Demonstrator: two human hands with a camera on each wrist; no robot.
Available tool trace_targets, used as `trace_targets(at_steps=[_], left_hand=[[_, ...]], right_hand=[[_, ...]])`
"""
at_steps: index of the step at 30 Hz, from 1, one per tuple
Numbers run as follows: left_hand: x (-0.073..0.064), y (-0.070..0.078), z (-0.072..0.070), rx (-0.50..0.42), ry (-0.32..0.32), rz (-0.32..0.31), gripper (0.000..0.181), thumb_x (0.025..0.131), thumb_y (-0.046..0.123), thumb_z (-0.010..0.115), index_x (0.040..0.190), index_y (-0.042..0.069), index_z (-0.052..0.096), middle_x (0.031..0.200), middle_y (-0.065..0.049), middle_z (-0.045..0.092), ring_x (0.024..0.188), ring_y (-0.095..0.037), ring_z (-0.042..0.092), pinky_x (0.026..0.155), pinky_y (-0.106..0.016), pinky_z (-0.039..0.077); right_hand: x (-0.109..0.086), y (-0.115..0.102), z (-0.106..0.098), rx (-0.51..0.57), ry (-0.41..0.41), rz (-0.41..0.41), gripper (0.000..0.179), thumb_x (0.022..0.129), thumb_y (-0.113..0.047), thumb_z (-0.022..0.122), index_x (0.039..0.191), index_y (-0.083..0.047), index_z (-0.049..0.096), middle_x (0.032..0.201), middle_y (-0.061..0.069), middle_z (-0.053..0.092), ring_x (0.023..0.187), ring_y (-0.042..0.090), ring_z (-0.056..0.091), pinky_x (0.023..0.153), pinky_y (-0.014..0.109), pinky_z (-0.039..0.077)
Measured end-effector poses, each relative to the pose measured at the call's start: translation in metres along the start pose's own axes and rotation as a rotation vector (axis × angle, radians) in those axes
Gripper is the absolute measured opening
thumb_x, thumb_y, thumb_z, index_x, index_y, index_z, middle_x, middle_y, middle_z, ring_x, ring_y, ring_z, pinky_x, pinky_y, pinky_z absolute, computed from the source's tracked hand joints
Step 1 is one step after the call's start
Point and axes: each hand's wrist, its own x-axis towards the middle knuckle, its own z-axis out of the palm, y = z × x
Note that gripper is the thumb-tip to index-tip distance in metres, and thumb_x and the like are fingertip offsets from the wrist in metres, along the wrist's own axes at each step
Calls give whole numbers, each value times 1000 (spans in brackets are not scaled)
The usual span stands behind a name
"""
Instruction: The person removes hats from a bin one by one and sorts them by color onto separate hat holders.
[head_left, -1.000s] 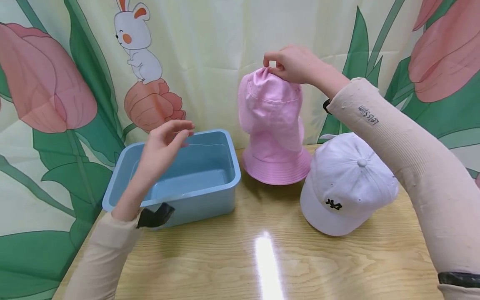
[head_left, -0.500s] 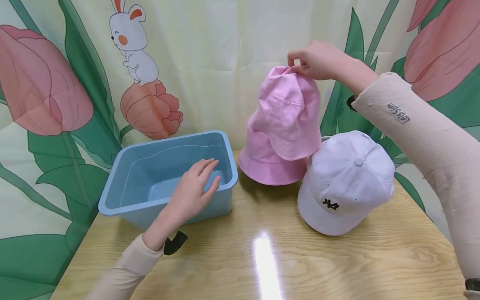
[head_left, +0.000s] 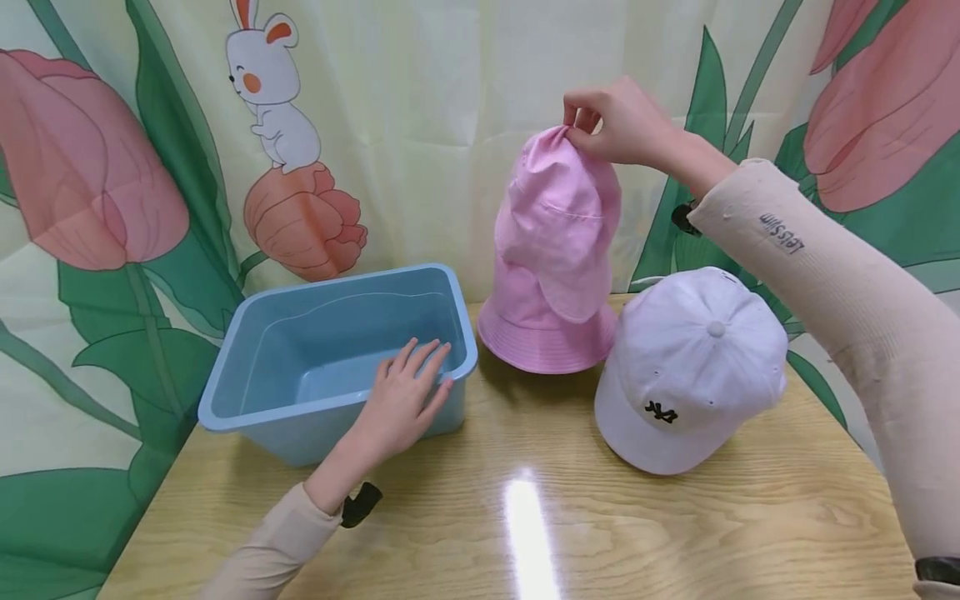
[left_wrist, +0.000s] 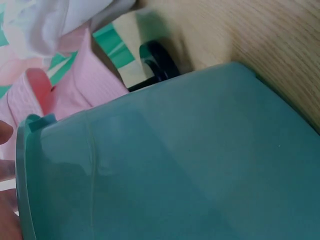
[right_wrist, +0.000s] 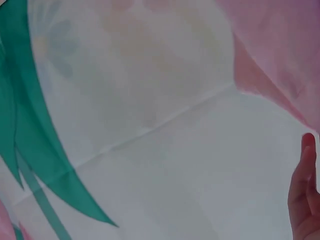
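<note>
In the head view my right hand (head_left: 618,121) pinches the crown of a soft pink hat (head_left: 558,196) between thumb and fingertips. That hat hangs in folds in front of a pink bucket hat (head_left: 536,337), which sits brim-down on the table. A fingertip (right_wrist: 308,142) and the hat's edge show at the right of the right wrist view. My left hand (head_left: 401,400) has its fingers spread over the front right rim of a blue plastic bin (head_left: 292,437); I cannot tell how firmly it touches. The inside of the bin shows no hat.
A white baseball cap (head_left: 693,367) with a dark logo rests on the wooden table (head_left: 600,533), right of the pink hats. Behind stands a curtain (head_left: 420,167) printed with tulips and a rabbit.
My left hand came down from above the bin to its front right rim, fingers spreading. My right hand, holding the pink hat, swung right, then slightly back left.
</note>
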Motion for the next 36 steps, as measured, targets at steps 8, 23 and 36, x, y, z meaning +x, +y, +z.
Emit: trace_targets(at_steps=[8,23,36], left_hand=[[0,0,0,-21,-7,0,45,93,32,41,134,13,40,135,-10,44,127,-37,35,95,-56,33],[0,-1,3,16,17,3,43,93,32,42,132,13,43,132,-10,47,126,-37,37,94,-55,34],[1,4,6,14,117,44,40,90,25,48,127,10,48,131,-13,48,124,-37,39,94,-54,36]], right_hand=[[12,-11,15,72,-3,58,14,85,-17,50,90,-6,58,91,17,67,84,26,61,68,28,40],[12,-9,27,-255,-154,-86,14,83,-5,45,90,-7,58,87,20,64,84,39,50,58,48,40],[-3,6,49,-215,-441,-2,23,85,-11,48,107,-8,57,94,19,63,86,34,56,64,44,45]])
